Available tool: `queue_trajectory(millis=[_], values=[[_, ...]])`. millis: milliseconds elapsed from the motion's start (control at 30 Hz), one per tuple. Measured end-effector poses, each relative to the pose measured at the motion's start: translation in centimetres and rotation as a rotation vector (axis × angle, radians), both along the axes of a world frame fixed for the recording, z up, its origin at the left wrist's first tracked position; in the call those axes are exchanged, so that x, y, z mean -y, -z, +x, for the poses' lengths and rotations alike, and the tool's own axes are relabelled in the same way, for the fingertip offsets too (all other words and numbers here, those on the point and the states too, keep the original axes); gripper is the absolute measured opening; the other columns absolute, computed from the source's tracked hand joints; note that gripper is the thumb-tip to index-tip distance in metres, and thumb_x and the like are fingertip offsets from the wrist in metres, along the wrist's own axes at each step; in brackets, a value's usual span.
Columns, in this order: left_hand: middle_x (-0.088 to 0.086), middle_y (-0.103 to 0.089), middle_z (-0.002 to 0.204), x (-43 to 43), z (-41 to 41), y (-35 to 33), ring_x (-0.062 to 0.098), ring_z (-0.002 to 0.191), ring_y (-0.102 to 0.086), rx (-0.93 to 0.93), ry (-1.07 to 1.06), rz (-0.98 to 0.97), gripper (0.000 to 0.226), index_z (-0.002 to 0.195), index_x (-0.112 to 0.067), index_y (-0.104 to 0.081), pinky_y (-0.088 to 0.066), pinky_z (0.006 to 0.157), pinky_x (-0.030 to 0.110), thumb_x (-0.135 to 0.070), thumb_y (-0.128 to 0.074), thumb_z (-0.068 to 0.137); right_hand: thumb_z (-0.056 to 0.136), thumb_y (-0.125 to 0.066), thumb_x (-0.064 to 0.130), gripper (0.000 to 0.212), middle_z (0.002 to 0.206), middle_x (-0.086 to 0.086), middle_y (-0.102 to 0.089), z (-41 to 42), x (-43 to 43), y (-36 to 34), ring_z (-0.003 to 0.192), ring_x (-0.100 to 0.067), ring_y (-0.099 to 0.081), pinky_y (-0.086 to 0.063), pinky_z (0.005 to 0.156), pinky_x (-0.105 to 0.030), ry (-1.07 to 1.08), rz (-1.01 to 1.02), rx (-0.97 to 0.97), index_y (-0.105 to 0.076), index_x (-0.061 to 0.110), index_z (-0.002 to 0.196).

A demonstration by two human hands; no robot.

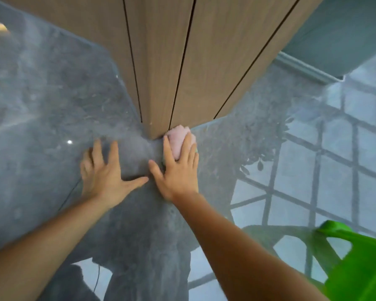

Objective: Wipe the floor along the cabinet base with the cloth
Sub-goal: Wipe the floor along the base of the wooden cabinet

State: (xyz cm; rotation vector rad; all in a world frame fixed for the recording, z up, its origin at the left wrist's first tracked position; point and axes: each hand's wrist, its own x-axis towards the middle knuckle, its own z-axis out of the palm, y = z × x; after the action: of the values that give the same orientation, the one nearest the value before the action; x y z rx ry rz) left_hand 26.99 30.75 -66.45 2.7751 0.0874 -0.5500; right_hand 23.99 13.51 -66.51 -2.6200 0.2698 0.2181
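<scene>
Two bare hands rest on a glossy grey floor (52,101) at the foot of a wooden cabinet (169,61). The right hand (178,172) lies flat on a pink cloth (178,140), fingers (189,148) spread and pressing it to the floor; the cloth's far edge touches the cabinet base, just right of its near corner. The left hand (104,172) lies palm down on bare floor beside it, fingers splayed, thumb pointing toward the right hand, holding nothing. A green plastic object (360,263) sits at lower right, well apart. The floor mirrors a window grid.
</scene>
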Motion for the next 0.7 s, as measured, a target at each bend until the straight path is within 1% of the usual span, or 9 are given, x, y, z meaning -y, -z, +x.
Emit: queue_trajectory(millis=[67,167,300,333,400,467,533,633,700], values=[[0.015,0.024,0.166,-1.0,-0.3,0.6,0.043,0.153,0.013,-0.132,0.066,0.138,0.144,0.159,-0.024,0.013,0.001,0.121,0.059,-0.1,-0.039,0.048,0.09,-0.031,0.07,0.079,0.163,-0.023,0.019,0.3,0.4,1.4,0.151,-0.041,0.014,0.005,0.122,-0.053,-0.054,-0.122,-0.053,-0.009,0.034,0.157],[0.015,0.043,0.157,-1.1,-0.1,0.6,0.043,0.149,0.029,-0.233,0.125,0.176,0.146,0.152,-0.025,0.032,0.008,0.12,0.062,-0.104,-0.016,0.04,0.09,-0.028,0.073,0.073,0.166,-0.016,0.012,0.2,5.7,1.8,0.154,-0.033,0.01,-0.001,0.124,-0.054,-0.113,-0.223,-0.083,-0.014,0.04,0.154],[0.013,0.07,0.127,-1.4,0.8,0.6,0.046,0.143,0.039,-0.352,0.149,0.203,0.142,0.125,-0.027,0.059,0.012,0.117,0.064,-0.106,-0.008,0.028,0.09,-0.03,0.071,0.071,0.168,-0.013,0.006,3.0,13.8,0.1,0.154,-0.028,0.008,0.003,0.123,-0.055,0.238,-0.255,-0.201,-0.014,0.042,0.153],[0.014,0.07,0.127,-1.2,0.8,0.6,0.047,0.142,0.039,-0.354,0.151,0.21,0.14,0.122,-0.027,0.06,0.013,0.116,0.065,-0.105,-0.008,0.028,0.09,-0.03,0.072,0.071,0.167,-0.014,0.006,4.1,14.4,-0.5,0.154,-0.029,0.009,0.005,0.123,-0.055,0.305,-0.22,-0.23,-0.015,0.042,0.153],[0.017,0.061,0.14,-0.8,0.9,0.3,0.048,0.144,0.036,-0.353,0.141,0.204,0.139,0.124,-0.026,0.058,0.012,0.116,0.066,-0.103,-0.009,0.031,0.087,-0.032,0.075,0.077,0.166,-0.018,0.006,5.4,12.9,-0.8,0.154,-0.032,0.01,0.009,0.122,-0.054,0.322,-0.163,-0.246,-0.019,0.038,0.153],[0.019,0.054,0.146,-0.5,0.8,-0.3,0.048,0.144,0.035,-0.38,0.127,0.2,0.139,0.124,-0.025,0.057,0.012,0.116,0.066,-0.102,-0.011,0.031,0.083,-0.039,0.077,0.08,0.165,-0.023,0.007,4.2,8.1,-0.4,0.152,-0.035,0.014,0.009,0.122,-0.054,0.198,-0.112,-0.206,-0.027,0.035,0.15],[0.019,0.053,0.148,-0.5,0.8,-0.5,0.048,0.144,0.036,-0.393,0.135,0.202,0.141,0.127,-0.024,0.055,0.013,0.116,0.066,-0.102,-0.011,0.03,0.08,-0.043,0.076,0.076,0.164,-0.026,0.007,1.7,2.4,0.3,0.151,-0.037,0.017,0.01,0.121,-0.054,0.039,-0.048,-0.144,-0.035,0.037,0.144],[0.018,0.05,0.151,-0.4,0.9,-0.7,0.047,0.144,0.037,-0.427,0.13,0.173,0.15,0.14,-0.023,0.047,0.014,0.115,0.066,-0.104,-0.012,0.028,0.084,-0.032,0.078,0.069,0.165,-0.023,0.009,-0.2,-0.1,1.0,0.152,-0.034,0.019,0.014,0.12,-0.054,-0.134,-0.045,-0.12,-0.03,0.046,0.145],[0.016,0.057,0.146,-0.5,0.8,-0.8,0.046,0.142,0.039,-0.438,0.143,0.175,0.147,0.132,-0.025,0.053,0.015,0.115,0.066,-0.104,-0.011,0.026,0.089,-0.022,0.075,0.065,0.167,-0.016,0.006,0.1,3.2,1.1,0.154,-0.029,0.013,0.01,0.121,-0.058,-0.262,-0.172,-0.085,-0.022,0.05,0.149]])
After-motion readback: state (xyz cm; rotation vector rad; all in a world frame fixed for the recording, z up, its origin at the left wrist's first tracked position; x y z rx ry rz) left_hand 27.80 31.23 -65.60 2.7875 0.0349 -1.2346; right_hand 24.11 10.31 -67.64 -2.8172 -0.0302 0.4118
